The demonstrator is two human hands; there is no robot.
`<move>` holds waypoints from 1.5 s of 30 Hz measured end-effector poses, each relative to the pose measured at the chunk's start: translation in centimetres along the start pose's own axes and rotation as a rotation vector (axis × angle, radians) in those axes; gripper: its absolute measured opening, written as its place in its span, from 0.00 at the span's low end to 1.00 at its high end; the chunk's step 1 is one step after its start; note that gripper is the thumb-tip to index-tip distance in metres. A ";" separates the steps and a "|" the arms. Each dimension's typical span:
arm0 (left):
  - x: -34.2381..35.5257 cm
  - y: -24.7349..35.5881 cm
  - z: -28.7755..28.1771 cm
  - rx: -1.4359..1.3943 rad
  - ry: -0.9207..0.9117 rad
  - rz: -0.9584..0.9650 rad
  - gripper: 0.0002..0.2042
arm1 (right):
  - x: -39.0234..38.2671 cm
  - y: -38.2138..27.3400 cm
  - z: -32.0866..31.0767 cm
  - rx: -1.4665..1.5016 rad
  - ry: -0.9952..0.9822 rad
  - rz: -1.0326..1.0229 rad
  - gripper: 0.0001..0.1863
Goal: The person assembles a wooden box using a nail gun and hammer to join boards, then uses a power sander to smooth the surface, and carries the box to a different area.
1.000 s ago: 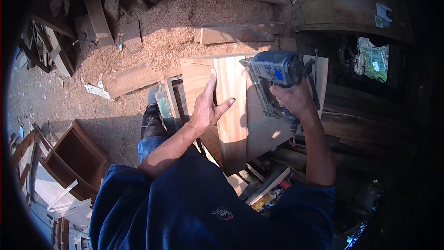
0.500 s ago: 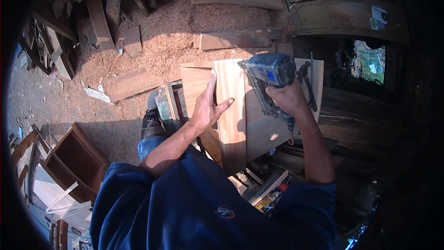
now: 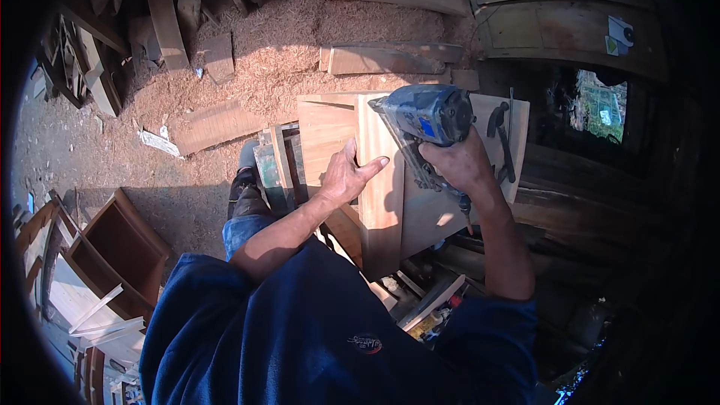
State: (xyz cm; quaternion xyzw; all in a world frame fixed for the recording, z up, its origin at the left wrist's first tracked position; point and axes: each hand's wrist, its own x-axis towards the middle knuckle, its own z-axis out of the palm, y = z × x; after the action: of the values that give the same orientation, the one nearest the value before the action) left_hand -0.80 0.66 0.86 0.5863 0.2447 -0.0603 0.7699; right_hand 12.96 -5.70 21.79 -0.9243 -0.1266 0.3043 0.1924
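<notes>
My right hand is wrapped round the handle of a blue-grey nail gun. The gun's nose is over the far end of a narrow wooden board; whether it touches the wood I cannot tell. That board stands raised along the middle of a wider wooden panel. My left hand grips the board's left edge, thumb on its top face and fingers partly hidden down the side. To the right of the gun, a hammer with a dark head lies on the panel beside a thin rod.
Wood shavings cover the floor ahead, with loose planks on them. Scrap timber is piled at the far left. A brown wooden box-like frame lies at the near left. Dark stacked boards flank the right side.
The nail gun has moved slightly left, its nose now over the raised board. My left hand has slid nearer along the board, and its fingers have curled at the edge.
</notes>
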 end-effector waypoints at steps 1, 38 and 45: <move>0.1 -0.4 0.1 -0.020 -0.027 -0.014 0.25 | 0.1 -0.1 0.0 -0.006 -0.034 0.005 0.13; -0.1 -1.1 1.1 -0.381 -0.053 0.065 0.25 | -3.3 2.3 0.0 0.067 -0.001 0.043 0.14; -5.5 -3.2 1.3 -0.079 -0.243 -0.127 0.22 | -6.7 3.4 0.8 0.018 -0.046 0.083 0.21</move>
State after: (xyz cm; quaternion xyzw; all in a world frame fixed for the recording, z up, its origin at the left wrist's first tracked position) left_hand -6.43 -2.57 0.73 0.5272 0.1883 -0.1699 0.8110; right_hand 7.62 -10.85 23.15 -0.9198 -0.0898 0.3343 0.1850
